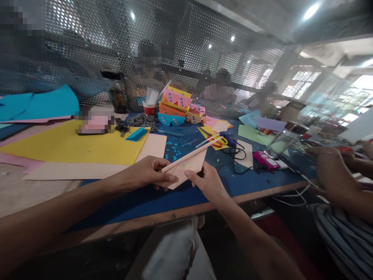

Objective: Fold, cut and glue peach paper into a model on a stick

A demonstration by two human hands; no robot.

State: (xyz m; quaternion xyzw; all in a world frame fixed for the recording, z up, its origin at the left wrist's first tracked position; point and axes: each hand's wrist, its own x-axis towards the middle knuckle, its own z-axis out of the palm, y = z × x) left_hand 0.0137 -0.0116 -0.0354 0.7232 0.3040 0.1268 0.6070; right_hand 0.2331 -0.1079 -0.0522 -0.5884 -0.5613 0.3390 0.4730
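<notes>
A peach-coloured sheet of paper (pixel 182 168), partly rolled into a thin tube along its far edge, is held up over the blue table top. My left hand (pixel 151 173) pinches its left end, thumb on top and fingers beneath. With the thumb on its face and the fingers behind, my right hand (pixel 205 179) grips the sheet's lower right part. Just beyond the paper lie scissors with red and yellow handles (pixel 217 140) and a blue glue gun (pixel 229 139) with a black cord. Small blue paper bits (pixel 174 151) are scattered behind my left hand.
Yellow card (pixel 87 146) and blue sheets (pixel 40 103) cover the left side. Folded paper pieces (pixel 175 107) are stacked by a red-and-white cup (pixel 149 108) at the perforated screen. To the right are a glass jar (pixel 284 140), a magenta device (pixel 265 160) and another person's arm (pixel 335 175).
</notes>
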